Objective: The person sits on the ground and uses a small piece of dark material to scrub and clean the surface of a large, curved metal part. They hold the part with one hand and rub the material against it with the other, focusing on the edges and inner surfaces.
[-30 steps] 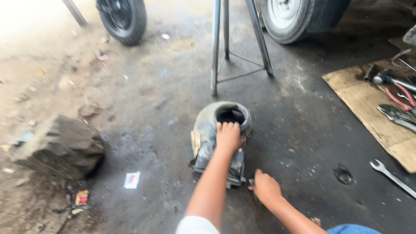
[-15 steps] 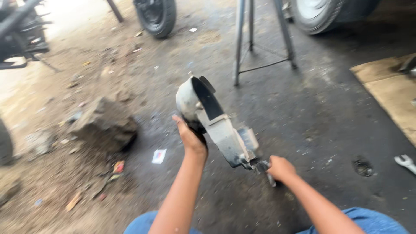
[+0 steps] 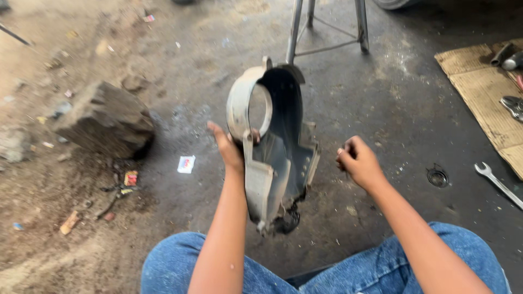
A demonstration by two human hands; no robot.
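The grey fan shroud housing [image 3: 275, 147], which lay on the ground a second ago with both hands on it, is now lifted clear and held upright in front of the knees by the left hand [image 3: 231, 149], fingers clamped on its round-holed rim, so the work has passed from prying to handling it freely. The right hand [image 3: 358, 162] has let go and hangs just right of the housing, loosely curled; whether it pinches anything small I cannot tell. Beyond the grip stand metal stand legs [image 3: 327, 27], a rock [image 3: 106, 117] lies well left, and a spanner [image 3: 498, 182] and cardboard [image 3: 485, 92] well right, with bare floor below.
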